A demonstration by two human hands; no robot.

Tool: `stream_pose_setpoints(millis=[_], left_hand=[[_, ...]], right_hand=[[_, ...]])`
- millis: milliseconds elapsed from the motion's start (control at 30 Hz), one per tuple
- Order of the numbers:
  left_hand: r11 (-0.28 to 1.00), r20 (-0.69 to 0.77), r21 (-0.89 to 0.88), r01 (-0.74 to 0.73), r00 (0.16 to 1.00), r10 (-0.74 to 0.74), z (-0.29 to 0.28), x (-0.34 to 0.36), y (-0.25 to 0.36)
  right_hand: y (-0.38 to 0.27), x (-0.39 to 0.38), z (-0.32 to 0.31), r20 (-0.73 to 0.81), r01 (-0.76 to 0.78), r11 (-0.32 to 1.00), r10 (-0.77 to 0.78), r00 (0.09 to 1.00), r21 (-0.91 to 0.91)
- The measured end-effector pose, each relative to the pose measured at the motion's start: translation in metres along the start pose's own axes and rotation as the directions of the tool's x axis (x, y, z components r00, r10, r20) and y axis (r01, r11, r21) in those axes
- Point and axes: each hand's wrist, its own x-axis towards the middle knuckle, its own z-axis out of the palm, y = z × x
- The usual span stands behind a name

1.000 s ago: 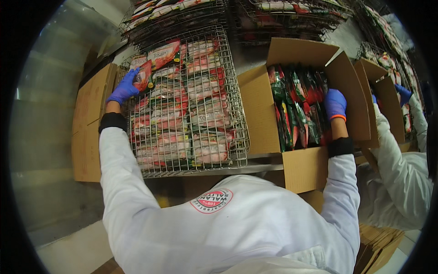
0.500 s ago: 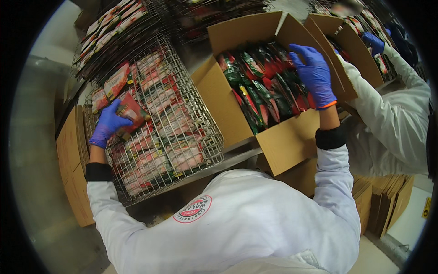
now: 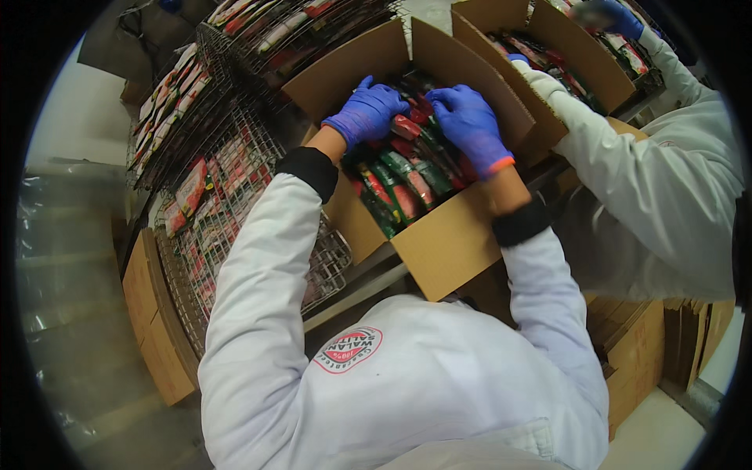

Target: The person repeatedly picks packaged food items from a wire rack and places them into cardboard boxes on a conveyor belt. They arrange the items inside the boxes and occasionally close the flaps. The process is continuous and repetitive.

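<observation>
Both my blue-gloved hands are inside an open cardboard box [image 3: 448, 244], over rows of flat, glossy food packets [image 3: 401, 186] in red, green and black. My left hand [image 3: 366, 114] reaches in from the left side, its fingers closed at a packet in the far row. Opposite it, my right hand [image 3: 470, 125] has its fingers curled at the same spot, thumb side toward the left hand. A red packet [image 3: 407, 128] shows between the two hands. The fingertips are partly hidden among the packets.
Left of the box, a wire rack [image 3: 333, 270] carries more packets. Stacked racks [image 3: 294, 39] stand behind. To the right, a co-worker's white sleeve [image 3: 603, 157] reaches toward a second open box [image 3: 611, 78]. Folded cardboard [image 3: 153, 329] leans at the left.
My left hand has moved from the wire rack, where it held a packet, into the box. My right hand has shifted from the box's right side toward the left hand, fingers curling inward.
</observation>
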Motion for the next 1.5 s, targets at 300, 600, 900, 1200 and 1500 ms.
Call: stream_pose_setpoints(millis=[300,600,900,1200,1500], left_hand=[[0.948,-0.246,-0.163,0.273,0.919,-0.307,0.036,0.058,0.018],[0.777,-0.216,-0.574,0.257,0.868,-0.447,0.063,0.075,-0.009],[0.932,-0.341,-0.284,0.225,0.885,-0.318,0.084,0.068,0.007],[0.861,-0.699,-0.484,0.154,0.525,-0.486,-0.048,-0.159,-0.081],[0.448,0.09,-0.235,0.863,0.478,-0.874,0.033,-0.409,-0.217]], right_hand=[[0.016,-0.095,-0.025,-0.223,0.116,0.957,-0.056,0.973,0.266],[0.025,-0.103,-0.009,-0.225,0.155,0.979,-0.123,0.967,0.13],[0.027,-0.101,0.002,-0.209,0.188,0.973,-0.159,0.965,0.132],[0.026,-0.11,0.007,-0.282,0.207,0.978,-0.199,0.939,0.001],[0.02,-0.112,0.002,-0.173,0.177,0.978,-0.194,0.966,-0.107]])
